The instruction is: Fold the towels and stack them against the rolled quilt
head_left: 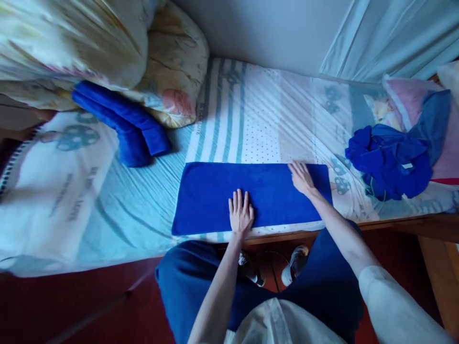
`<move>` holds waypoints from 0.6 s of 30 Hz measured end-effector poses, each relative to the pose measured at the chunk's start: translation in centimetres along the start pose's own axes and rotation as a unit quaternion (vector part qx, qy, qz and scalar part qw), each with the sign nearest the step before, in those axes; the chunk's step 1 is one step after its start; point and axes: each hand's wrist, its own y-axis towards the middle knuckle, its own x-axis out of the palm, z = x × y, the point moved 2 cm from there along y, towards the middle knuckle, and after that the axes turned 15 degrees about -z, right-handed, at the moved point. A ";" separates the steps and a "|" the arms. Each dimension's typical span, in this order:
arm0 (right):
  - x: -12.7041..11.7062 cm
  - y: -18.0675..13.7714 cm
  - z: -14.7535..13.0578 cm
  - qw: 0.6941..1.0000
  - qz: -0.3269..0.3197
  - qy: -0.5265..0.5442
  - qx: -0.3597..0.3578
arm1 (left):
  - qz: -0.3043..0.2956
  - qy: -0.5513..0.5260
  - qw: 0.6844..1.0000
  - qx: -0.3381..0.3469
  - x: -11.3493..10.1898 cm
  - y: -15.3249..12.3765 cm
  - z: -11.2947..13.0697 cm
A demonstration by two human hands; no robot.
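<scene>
A blue towel [204, 200] lies spread flat along the front of the bed, its long side parallel to the bed's edge. My left hand [241, 214] rests palm down on its near middle part, fingers stretched out. Further right, my right hand [301, 177] lies flat near the towel's far edge, fingers extended and nothing held. To the left are blue rolled cloths [125, 122], lying side by side. A crumpled heap of blue cloth [390, 160] sits on the bed to the right, with a small white tag showing.
The bed's patterned sheet [222, 124] spreads under everything. A bundled yellowish quilt [172, 71] is piled at the back left, and a pink pillow [412, 100] lies at the right. A pale curtain [401, 38] hangs behind. The wooden bed edge [380, 224] runs above my knees.
</scene>
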 end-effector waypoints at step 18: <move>1.1 5.9 -11.6 0.995 -0.074 0.065 -0.028 | -0.120 -0.294 0.946 -0.061 4.1 -12.9 9.3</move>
